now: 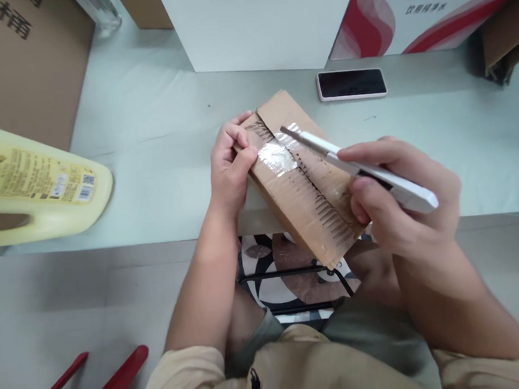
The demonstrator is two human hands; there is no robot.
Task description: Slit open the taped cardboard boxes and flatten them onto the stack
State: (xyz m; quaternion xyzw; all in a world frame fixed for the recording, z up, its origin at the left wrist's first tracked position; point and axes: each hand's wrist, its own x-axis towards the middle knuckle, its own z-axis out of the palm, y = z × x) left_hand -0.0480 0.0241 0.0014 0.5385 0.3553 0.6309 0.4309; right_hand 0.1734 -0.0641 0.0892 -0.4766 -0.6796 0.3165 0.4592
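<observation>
A small brown cardboard box [300, 197] is tilted over the table's front edge, with a ragged seam along its top face. A shiny piece of clear tape [278, 158] crosses that seam. My left hand [232, 160] grips the box's left end, thumb on top and fingers curled round the far side. In my right hand [403, 189] is a white utility knife [369, 171], its blade extended and pointing to the upper left. The blade tip is over the box near the tape; whether it touches cannot be told.
A phone [352, 84] lies behind the box on the pale green table [164, 184]. White [259, 20] and red-and-white [434, 13] cartons stand at the back. A yellow jug [47, 181] and large cardboard box [21, 75] are at left. Red bars [113, 386] show below left.
</observation>
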